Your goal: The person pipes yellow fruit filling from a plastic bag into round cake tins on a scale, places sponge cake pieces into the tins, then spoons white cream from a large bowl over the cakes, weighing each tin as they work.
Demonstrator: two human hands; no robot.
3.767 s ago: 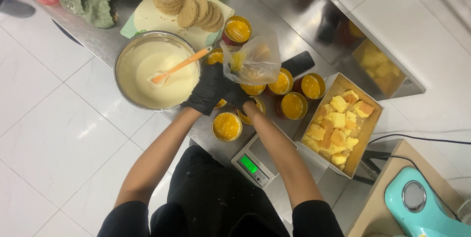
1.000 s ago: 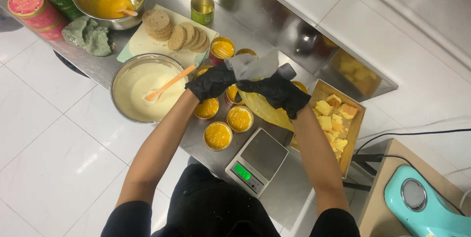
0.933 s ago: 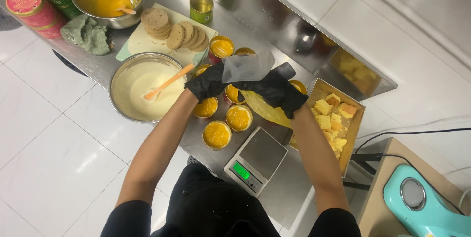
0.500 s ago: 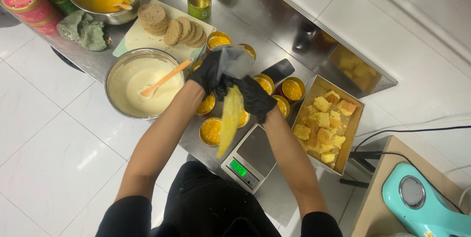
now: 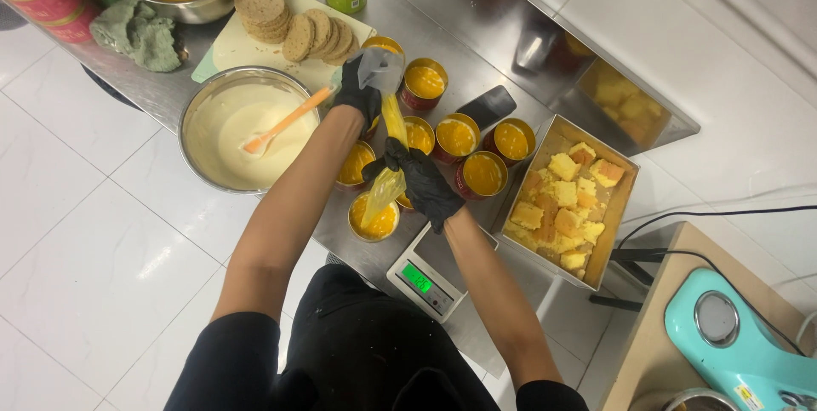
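Head view, looking down on a steel tabletop [image 5: 442, 2]. The person's head and shoulders are cut off at the bottom edge; a pale blue mixer [image 5: 740, 347] is cropped at the lower right. Both hands wear black gloves. The left hand [image 5: 359, 92] has its grip closed around the twisted top of a clear piping bag [image 5: 387, 151] holding yellow filling; the glove hides the bag's upper end. The right hand [image 5: 423, 183] has its grip clamped on the bag's lower part, just right of it, so the fingertips are hard to make out. The bag's tip hangs over a small round tin [image 5: 374, 219] at the near tabletop edge, beside a digital scale [image 5: 425, 275]. Further filled tins [image 5: 477, 151] lie to the right. A bowl of cream [image 5: 242, 126] sits left; a tray of cake cubes [image 5: 566, 202] right.
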